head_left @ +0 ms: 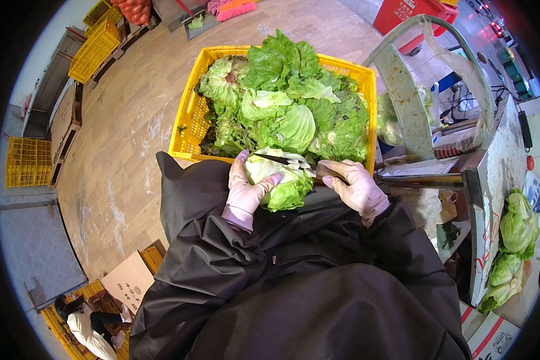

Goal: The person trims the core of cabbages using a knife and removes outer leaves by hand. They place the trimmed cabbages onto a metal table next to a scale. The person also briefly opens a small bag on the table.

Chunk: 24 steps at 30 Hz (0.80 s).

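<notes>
In thin pale gloves, my left hand [244,192] grips a trimmed lettuce head [289,191] over my lap, fingers along its left side. My right hand [360,189] is wrapped round the wooden handle of a knife [276,158]. Its dark blade points left and lies across the top of the lettuce, near the pale cut end. Just beyond both hands stands a yellow plastic crate [183,129], heaped with loose lettuce leaves [285,123], some browned at the edges.
To my right stand a metal-framed chair [411,114] and a worn table [503,141]. Two lettuce heads [518,222] lie at the far right. A cardboard box [129,279] and a seated person [87,327] are at lower left. More yellow crates [96,51] line the left wall.
</notes>
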### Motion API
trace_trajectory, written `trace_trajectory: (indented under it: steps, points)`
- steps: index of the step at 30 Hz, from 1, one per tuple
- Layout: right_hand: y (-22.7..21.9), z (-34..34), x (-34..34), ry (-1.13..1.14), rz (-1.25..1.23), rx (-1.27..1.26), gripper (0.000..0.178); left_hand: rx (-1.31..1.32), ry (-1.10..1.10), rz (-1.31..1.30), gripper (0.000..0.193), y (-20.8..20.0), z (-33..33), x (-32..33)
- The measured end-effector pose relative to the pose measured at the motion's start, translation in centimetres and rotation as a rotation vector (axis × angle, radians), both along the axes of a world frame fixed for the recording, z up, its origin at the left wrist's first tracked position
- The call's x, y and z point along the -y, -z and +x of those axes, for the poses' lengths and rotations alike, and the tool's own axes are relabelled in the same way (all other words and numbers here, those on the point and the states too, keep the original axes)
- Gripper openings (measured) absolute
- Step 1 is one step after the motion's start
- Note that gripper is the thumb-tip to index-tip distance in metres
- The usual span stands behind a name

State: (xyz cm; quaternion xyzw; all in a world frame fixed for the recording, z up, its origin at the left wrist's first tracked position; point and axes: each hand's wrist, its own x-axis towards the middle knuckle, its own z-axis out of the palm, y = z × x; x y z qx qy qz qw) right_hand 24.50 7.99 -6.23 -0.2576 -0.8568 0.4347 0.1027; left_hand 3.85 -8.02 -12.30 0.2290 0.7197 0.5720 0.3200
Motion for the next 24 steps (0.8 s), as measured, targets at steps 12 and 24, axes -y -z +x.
trace_trajectory:
  steps: [12,24]
  points:
    - [0.2,-2.0,-1.8,0.096,-0.035,0.007,0.028,0.124,0.014,0.048,0.089,-0.4,0.3,0.0]
    - [0.2,-1.4,-1.7,-0.107,-0.14,-0.097,0.028,0.231,0.009,0.085,0.088,-0.5,0.2,0.1]
